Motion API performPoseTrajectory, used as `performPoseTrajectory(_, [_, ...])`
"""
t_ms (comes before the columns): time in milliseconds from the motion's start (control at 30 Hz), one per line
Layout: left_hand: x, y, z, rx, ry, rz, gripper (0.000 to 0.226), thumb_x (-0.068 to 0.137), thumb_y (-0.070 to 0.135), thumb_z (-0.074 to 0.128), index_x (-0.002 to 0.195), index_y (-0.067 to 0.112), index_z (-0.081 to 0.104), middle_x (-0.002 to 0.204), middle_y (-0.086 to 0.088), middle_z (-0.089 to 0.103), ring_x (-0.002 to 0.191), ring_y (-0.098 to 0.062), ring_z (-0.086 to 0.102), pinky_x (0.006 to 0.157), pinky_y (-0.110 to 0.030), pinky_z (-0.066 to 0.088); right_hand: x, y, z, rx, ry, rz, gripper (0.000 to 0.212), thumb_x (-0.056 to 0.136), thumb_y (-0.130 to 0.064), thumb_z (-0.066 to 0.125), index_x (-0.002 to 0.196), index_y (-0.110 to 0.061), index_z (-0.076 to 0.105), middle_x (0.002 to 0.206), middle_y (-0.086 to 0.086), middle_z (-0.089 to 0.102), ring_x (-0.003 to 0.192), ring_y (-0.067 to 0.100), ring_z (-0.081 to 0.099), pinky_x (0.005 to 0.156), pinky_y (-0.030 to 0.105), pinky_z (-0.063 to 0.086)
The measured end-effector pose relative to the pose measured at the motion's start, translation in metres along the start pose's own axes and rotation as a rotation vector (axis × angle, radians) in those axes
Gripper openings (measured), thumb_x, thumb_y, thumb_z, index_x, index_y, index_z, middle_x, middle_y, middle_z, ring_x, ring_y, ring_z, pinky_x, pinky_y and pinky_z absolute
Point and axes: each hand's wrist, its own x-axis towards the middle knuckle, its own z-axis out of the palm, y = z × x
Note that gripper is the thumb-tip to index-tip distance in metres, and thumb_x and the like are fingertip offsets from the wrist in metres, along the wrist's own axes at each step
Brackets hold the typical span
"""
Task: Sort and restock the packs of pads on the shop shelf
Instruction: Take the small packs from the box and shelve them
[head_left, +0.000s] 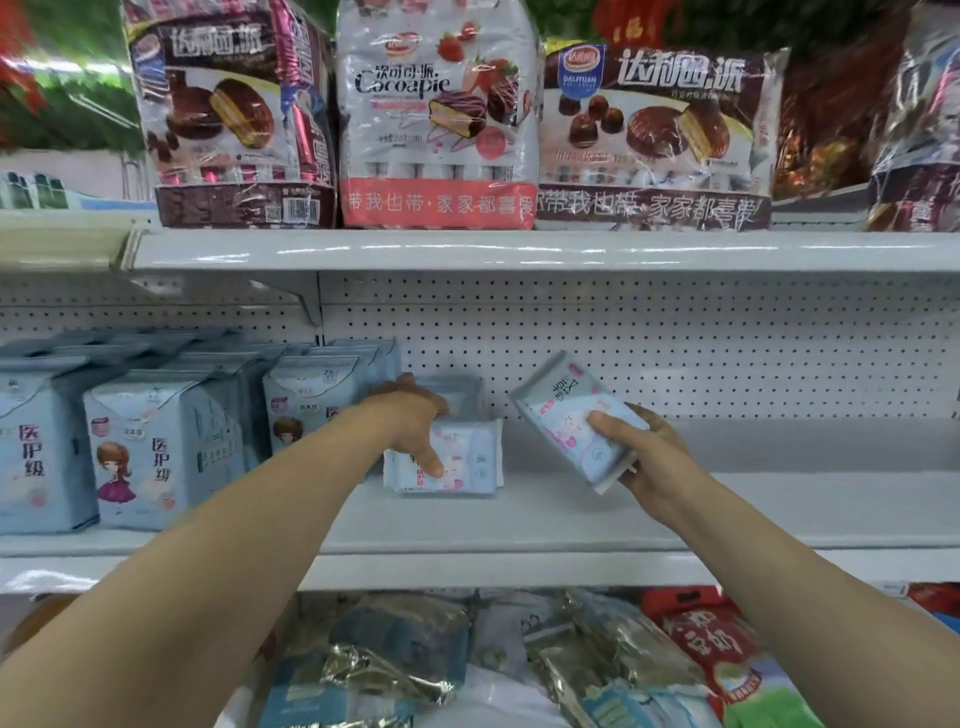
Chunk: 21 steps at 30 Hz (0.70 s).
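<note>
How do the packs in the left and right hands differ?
The shelf pack stands level on the shelf, gripped from above by the left hand; the raised pack is off the shelf, tilted, gripped at its lower end by the right hand. Both show the same pale blue-and-pink design.

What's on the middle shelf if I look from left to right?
First tall blue pad packs with a cartoon girl → small pad pack gripped by the left hand → tilted pad pack in the right hand → white shelf.

Bright even overhead light, glare on snack wrappers (436, 114), blurred warped edges.
</note>
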Motion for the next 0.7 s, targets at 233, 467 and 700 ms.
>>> performPoseTrajectory(233, [0.042,-0.009,0.008,0.030,0.078,-0.021,0.095,0.064,0.048,0.090,0.142,0.032,0.039,0.130,-0.009,0.043,0.112,-0.031,0.053,0.089,-0.037,0.051,0.022,0.011,-0.005,-0.034,-0.089,-0.051,0.043,0.083,-0.009,0.076,0.125,-0.008,0.064,0.114,0.010,0.075,0.103,0.023,0.073,0.078,0.030,0.061])
performPoseTrajectory(467, [0.068,-0.019,0.015,0.151,0.163,0.051,0.085,0.066,0.049,0.088,0.133,0.023,0.044,0.123,-0.004,0.054,0.117,-0.023,0.046,0.080,-0.032,0.041,0.048,0.025,-0.003,-0.078,-0.068,-0.059,0.079,0.060,-0.016,0.089,0.132,-0.004,0.057,0.115,0.011,0.075,0.105,0.027,0.073,0.085,0.037,0.058])
performPoseTrajectory(700, [0.081,-0.032,0.015,0.086,0.137,0.042,0.091,0.051,0.054,0.092,0.124,0.026,0.045,0.113,-0.001,0.054,0.108,-0.022,0.046,0.089,-0.038,0.050,0.058,0.029,0.009,-0.095,-0.087,-0.055,0.050,0.074,-0.005,0.083,0.121,-0.002,0.065,0.108,0.010,0.077,0.100,0.025,0.074,0.091,0.039,0.057])
